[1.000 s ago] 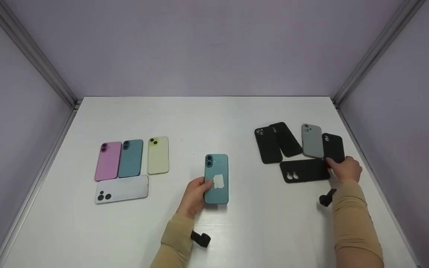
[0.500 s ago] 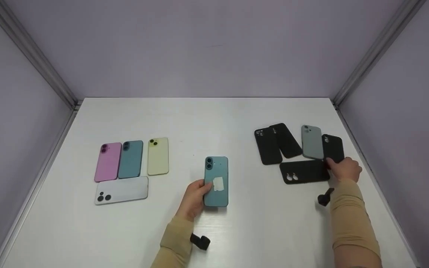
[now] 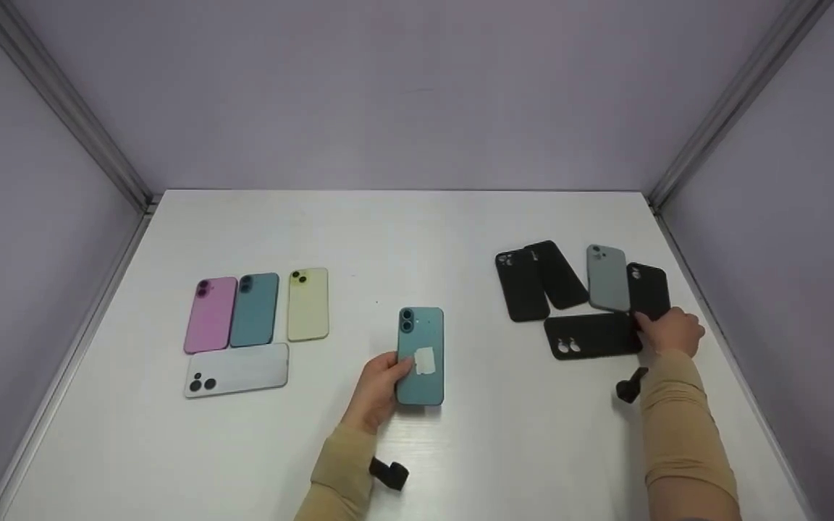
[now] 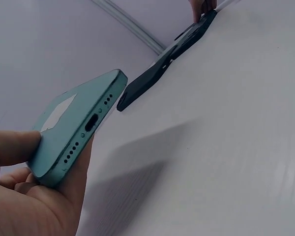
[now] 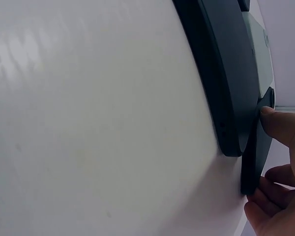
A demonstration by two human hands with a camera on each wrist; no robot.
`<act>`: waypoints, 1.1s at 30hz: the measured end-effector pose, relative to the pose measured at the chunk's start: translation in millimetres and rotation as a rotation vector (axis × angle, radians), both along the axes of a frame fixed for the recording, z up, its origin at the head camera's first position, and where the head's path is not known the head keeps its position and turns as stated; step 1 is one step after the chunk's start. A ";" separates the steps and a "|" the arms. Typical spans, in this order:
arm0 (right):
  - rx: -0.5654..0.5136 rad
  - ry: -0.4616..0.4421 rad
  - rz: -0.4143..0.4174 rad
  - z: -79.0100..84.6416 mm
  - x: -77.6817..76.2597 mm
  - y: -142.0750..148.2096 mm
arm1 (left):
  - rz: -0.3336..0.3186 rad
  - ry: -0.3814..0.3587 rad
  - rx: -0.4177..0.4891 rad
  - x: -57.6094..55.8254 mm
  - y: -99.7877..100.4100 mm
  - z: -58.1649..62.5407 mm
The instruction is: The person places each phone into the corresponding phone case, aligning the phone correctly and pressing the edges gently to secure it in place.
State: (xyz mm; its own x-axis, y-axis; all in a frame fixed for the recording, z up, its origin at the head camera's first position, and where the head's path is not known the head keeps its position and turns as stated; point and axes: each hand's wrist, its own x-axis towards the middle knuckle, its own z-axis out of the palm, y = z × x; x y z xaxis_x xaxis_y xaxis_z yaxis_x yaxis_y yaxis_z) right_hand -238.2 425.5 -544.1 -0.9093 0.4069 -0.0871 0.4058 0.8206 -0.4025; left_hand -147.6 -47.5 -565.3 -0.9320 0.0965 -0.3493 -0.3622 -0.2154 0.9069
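A teal phone (image 3: pixel 420 329) with a white sticker on its back is gripped by my left hand (image 3: pixel 377 387), thumb lying over its back. It is held above the table, and the left wrist view shows the charging port (image 4: pixel 91 122) on its bottom edge. My right hand (image 3: pixel 672 331) pinches the lower end of a small black phone case (image 3: pixel 649 289) at the far right. In the right wrist view the thumb lies on that case and the other fingers are at its end. A black case lying sideways (image 3: pixel 591 336) is just left of the hand.
Two more black cases (image 3: pixel 523 284) overlap beside a grey-green case (image 3: pixel 607 278). On the left of the white table (image 3: pixel 243 463) lie a pink phone (image 3: pixel 211 315), a second teal phone (image 3: pixel 255 310), a yellow phone (image 3: pixel 308 304) and a white phone (image 3: pixel 243 367). Walls enclose the back and sides.
My left hand has moved the teal phone very slightly toward me. The right hand keeps its place at the small black case, and the head view has shifted a little.
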 end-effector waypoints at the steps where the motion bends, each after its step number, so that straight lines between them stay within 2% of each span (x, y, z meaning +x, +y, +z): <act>1: -0.001 -0.004 -0.004 0.0 0.4 -0.5 | 0.000 0.004 -0.005 0.2 0.0 -0.3; 6: -0.001 -0.009 -0.015 -0.4 0.6 -0.9 | -0.006 0.035 -0.024 0.9 0.0 -1.5; 13: -0.011 -0.018 -0.039 -0.8 -1.6 0.6 | -0.012 -0.003 -0.022 1.2 0.2 -0.4; 17: -0.046 -0.027 -0.077 1.4 0.1 -2.2 | -0.015 0.001 -0.011 2.0 0.6 -2.0; 23: -0.097 -0.001 -0.120 1.6 -1.3 -5.7 | -0.005 0.003 0.002 2.6 1.6 -3.9; 33: -0.098 0.064 -0.167 5.6 -3.0 -2.3 | -0.005 0.017 0.005 1.0 1.4 -2.1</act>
State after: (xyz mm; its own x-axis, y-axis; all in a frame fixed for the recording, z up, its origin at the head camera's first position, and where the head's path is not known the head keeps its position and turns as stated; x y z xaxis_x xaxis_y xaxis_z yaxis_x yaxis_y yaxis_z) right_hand -241.2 423.2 -538.6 -0.8346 0.5453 -0.0774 0.5041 0.6996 -0.5065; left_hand -146.6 -46.1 -567.4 -0.9374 0.1027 -0.3328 -0.3477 -0.2188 0.9117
